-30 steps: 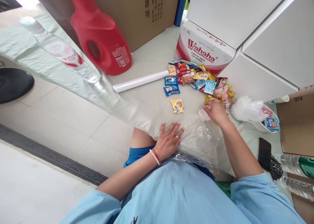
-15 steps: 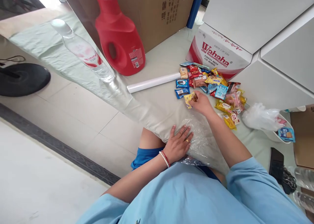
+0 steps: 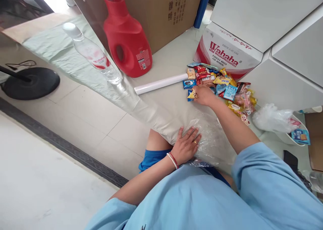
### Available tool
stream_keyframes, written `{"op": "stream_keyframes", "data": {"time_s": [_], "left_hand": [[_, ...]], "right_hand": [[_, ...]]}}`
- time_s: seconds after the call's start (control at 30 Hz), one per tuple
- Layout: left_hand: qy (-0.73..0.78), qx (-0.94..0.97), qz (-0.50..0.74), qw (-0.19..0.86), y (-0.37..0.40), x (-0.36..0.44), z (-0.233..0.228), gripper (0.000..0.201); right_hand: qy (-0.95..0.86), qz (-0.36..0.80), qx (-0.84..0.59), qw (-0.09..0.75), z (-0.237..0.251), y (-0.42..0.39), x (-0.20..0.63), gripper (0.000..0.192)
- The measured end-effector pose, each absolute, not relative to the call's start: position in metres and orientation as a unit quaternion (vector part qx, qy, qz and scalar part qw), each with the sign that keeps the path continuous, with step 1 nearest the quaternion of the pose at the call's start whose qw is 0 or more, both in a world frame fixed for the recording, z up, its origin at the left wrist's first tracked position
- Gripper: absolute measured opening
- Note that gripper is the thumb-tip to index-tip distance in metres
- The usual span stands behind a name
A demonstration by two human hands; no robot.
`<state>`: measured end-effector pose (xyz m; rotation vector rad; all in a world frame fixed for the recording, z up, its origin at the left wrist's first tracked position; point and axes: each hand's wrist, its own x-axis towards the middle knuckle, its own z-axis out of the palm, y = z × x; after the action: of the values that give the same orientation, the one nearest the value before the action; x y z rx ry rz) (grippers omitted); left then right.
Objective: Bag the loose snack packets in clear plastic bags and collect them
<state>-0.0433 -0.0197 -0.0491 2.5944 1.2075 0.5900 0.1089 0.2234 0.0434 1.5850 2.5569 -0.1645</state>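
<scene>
My left hand (image 3: 186,147) lies flat with its fingers spread on a clear plastic bag (image 3: 210,137) at the table's near edge. Pinched in my right hand (image 3: 205,94) is a small yellow snack packet (image 3: 192,94). It partly covers a blue snack packet (image 3: 189,96), and a second blue packet (image 3: 189,84) lies just beyond. Right of my right hand spreads a pile of wrapped snacks (image 3: 229,92) in red, yellow, blue and pink. A tan packet (image 3: 191,73) sits at the pile's left end.
A white roll (image 3: 161,83) lies left of the snacks. Behind it stand a red detergent jug (image 3: 130,38) and a water bottle (image 3: 94,56). A Wahaha carton (image 3: 224,53) backs the pile. To the right is a white tub (image 3: 285,137) with a plastic bag (image 3: 275,118) at its rim.
My right hand has moved the yellow packet away from me, over the nearer blue packet. The left hand stays flat on the plastic bag. The whole view has shifted slightly.
</scene>
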Motion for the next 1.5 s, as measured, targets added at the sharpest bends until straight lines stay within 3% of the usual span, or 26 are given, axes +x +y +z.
{"op": "stream_keyframes", "data": {"time_s": [0.13, 0.2, 0.43, 0.5, 0.6, 0.73, 1.0, 1.13, 1.3, 1.43, 1.5], "left_hand": [[0.409, 0.884, 0.195, 0.118, -0.019, -0.044, -0.048, 0.050], [0.408, 0.884, 0.191, 0.125, -0.019, -0.045, -0.046, 0.049], [0.419, 0.880, 0.184, 0.131, -0.019, -0.043, -0.041, 0.048], [0.419, 0.880, 0.181, 0.132, -0.019, -0.042, -0.040, 0.050], [0.421, 0.880, 0.177, 0.132, -0.018, -0.043, -0.039, 0.052], [0.425, 0.880, 0.174, 0.123, -0.018, -0.041, -0.038, 0.051], [0.437, 0.880, 0.160, 0.094, -0.019, -0.036, -0.037, 0.051], [0.444, 0.878, 0.156, 0.087, -0.020, -0.035, -0.036, 0.051], [0.449, 0.876, 0.151, 0.089, -0.020, -0.033, -0.036, 0.052], [0.447, 0.878, 0.147, 0.086, -0.019, -0.033, -0.037, 0.051], [0.445, 0.880, 0.146, 0.082, -0.019, -0.033, -0.037, 0.051]], "right_hand": [[0.847, -0.078, 0.516, -0.100, 0.071, 0.170, 0.160, 0.051], [0.852, -0.087, 0.500, -0.132, 0.080, 0.132, 0.180, 0.048], [0.863, 0.012, 0.505, -0.006, 0.045, 0.002, 0.190, 0.035], [0.873, -0.028, 0.487, 0.007, 0.039, -0.027, 0.195, 0.038], [0.867, -0.183, 0.463, -0.012, 0.047, -0.054, 0.214, 0.056], [0.795, -0.335, 0.501, -0.073, 0.062, -0.051, 0.238, 0.069], [0.771, -0.299, 0.558, -0.060, 0.031, 0.015, 0.201, 0.083], [0.743, -0.286, 0.596, -0.098, 0.021, 0.015, 0.204, 0.070], [0.692, -0.255, 0.660, -0.142, 0.033, 0.004, 0.231, 0.028], [0.683, -0.280, 0.636, -0.225, 0.042, 0.001, 0.229, 0.034], [0.701, -0.350, 0.584, -0.209, 0.042, 0.003, 0.220, 0.050]]}}
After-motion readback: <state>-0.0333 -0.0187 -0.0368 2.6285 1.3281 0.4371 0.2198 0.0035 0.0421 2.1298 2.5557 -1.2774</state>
